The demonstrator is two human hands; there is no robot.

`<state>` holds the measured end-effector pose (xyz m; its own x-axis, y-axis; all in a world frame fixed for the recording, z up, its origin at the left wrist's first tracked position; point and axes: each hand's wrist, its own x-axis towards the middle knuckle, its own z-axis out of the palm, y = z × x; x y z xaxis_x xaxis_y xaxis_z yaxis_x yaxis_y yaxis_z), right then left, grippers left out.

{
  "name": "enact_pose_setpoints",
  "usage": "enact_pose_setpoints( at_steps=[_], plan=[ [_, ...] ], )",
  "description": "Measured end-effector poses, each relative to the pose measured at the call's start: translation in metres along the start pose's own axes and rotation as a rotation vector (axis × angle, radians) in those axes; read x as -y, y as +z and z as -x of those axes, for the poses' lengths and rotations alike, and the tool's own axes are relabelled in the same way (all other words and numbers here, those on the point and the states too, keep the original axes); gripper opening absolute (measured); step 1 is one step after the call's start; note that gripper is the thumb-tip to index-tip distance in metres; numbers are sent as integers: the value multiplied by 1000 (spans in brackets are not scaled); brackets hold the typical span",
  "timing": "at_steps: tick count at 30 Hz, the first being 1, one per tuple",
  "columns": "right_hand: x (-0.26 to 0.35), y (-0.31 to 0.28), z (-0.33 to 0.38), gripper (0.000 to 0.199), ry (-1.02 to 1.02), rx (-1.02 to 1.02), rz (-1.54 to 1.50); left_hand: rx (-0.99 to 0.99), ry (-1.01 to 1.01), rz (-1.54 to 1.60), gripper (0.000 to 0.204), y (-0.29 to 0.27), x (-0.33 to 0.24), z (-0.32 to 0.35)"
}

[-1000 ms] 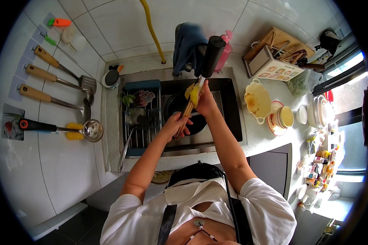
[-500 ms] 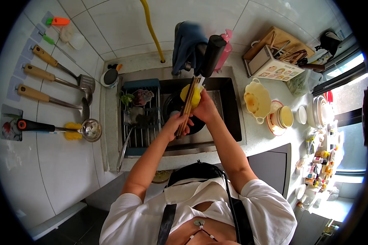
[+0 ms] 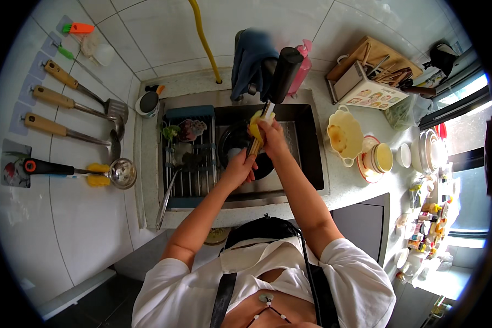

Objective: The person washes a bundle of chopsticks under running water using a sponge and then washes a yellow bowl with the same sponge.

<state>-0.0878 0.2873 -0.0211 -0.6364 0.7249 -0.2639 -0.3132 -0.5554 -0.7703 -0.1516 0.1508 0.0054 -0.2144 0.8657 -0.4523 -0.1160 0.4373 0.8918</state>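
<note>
Over the sink (image 3: 311,131), my left hand (image 3: 240,168) is closed round the near end of a bundle of wooden chopsticks (image 3: 254,147). My right hand (image 3: 272,138) presses a yellow sponge (image 3: 253,130) against the chopsticks' far part, its fingers folded over them. Most of the far ends are hidden by sponge and fingers. Just beyond, the black tap (image 3: 286,75) points down at the sponge, with a whitish streak below its spout. Beneath my hands, a dark round pan or bowl (image 3: 226,141) rests in the basin.
A drying rack (image 3: 188,203) with a few items spans the sink's left side; a metal handle (image 3: 167,202) sticks out over the front edge. Blue cloth (image 3: 251,57) hangs behind the tap beside a pink bottle (image 3: 299,76). Right on the counter are a cream scalloped bowl (image 3: 344,134) and stacked bowls (image 3: 378,158).
The sponge has gone from beside the chopsticks to being folded against them. My right hand has closed over their far part, and the bundle now looks narrower and more covered.
</note>
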Motion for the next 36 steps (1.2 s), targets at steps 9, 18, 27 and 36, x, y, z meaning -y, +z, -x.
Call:
enact_pose_setpoints(
  at_steps=[9, 18, 27, 36],
  plan=[
    [21, 11, 2, 38, 80, 241, -136, 394, -77, 816, 41, -22, -1, 5],
    [12, 0, 0, 31, 152, 189, -343, 311, -118, 624, 37, -21, 2, -1],
    [14, -2, 6, 35, 173, 210, -454, 344, -135, 689, 35, -22, 6, 2],
    [14, -5, 11, 41, 223, 348, -303, 243, -152, 579, 30, -26, 20, -6]
  ],
)
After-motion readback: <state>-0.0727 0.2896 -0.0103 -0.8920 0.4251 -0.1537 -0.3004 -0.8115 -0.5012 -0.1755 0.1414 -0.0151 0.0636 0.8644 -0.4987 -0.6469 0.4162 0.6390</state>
